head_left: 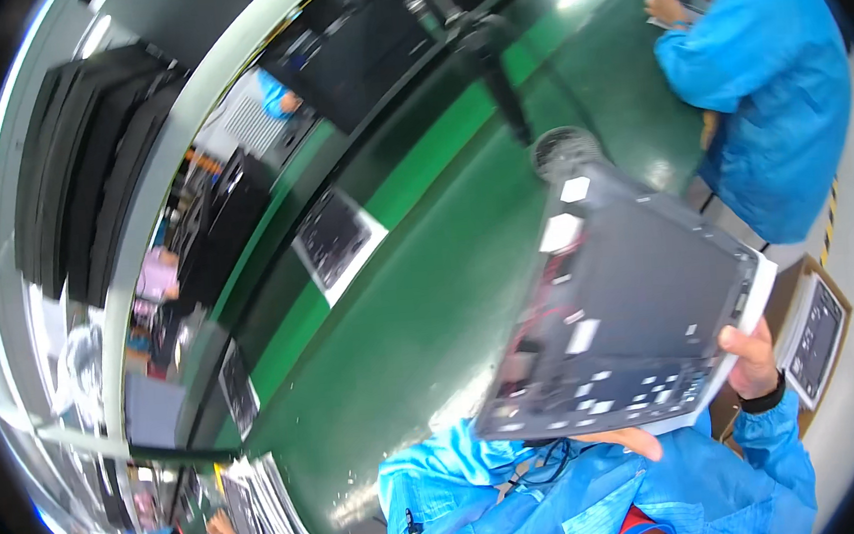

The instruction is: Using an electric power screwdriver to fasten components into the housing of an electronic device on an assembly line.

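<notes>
A: Where is the panel point(632, 321) seen?

B: It is held tilted above the green bench point(429, 297), close to the chest, its dark back side turned up. White tape patches and thin wires are seen on it.

A: How is it gripped?

B: Its right edge is grasped by the right hand point(752, 357), where a dark wristband is worn. Its lower edge is supported by the left hand point(629, 441), which is mostly hidden beneath; a thumb is seen there.

A: What else is shown?

B: A second panel point(337, 239) is laid flat on the bench, well apart. A person in a blue coat point(763, 80) is stationed at the far right, and a boxed panel point(812, 337) lies just beside the right hand.
</notes>
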A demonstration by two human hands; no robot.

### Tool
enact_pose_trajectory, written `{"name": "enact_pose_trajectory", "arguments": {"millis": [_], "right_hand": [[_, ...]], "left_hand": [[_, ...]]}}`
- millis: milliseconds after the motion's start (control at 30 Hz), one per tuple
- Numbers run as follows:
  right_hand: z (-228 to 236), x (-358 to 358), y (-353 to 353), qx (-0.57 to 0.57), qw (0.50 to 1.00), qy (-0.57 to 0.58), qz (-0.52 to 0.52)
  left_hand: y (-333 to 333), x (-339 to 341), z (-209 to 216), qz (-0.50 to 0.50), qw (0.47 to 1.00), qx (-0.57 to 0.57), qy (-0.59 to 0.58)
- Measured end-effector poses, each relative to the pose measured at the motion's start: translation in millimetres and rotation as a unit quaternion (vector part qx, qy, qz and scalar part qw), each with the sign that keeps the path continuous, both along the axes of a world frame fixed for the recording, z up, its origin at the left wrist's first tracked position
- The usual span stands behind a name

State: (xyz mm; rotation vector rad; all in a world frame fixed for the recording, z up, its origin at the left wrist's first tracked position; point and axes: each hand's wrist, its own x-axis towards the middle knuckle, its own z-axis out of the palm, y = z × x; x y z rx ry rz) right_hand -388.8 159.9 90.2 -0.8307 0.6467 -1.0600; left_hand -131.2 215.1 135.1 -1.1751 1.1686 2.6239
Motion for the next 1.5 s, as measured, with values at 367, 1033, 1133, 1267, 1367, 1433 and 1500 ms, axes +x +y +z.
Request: {"name": "enact_pose_trajectory", "arguments": {"millis": [367,1033,1133,1267,1367,1433,1500], "right_hand": [[103,209,-44,-0.007,0.963,-0.112,0.246],[15,98,-58,-0.020,0.931,0.176,0.319],[-1,19,-63,0.012,0.954,0.276,0.119],[-88,-99,-80,0.014,0.943,0.294,-0.153],[-163,-215,-20,0.085,0.875,0.325,-0.349],[-188,-236,24,0.133,0.846,0.308,-0.415],[-209,-255,61,0.184,0.805,0.289,-0.484]], "left_hand": [[74,80,-29,0.184,0.798,-0.565,-0.097],[-152,402,-28,0.734,0.559,-0.377,-0.080],[-221,435,-43,0.726,0.612,-0.306,-0.077],[-287,448,-81,0.723,0.606,-0.331,-0.020],[-374,426,-105,0.688,0.631,-0.359,-0.013],[-398,414,-111,0.721,0.583,-0.374,0.015],[-413,400,-116,0.693,0.600,-0.399,-0.014]]}}
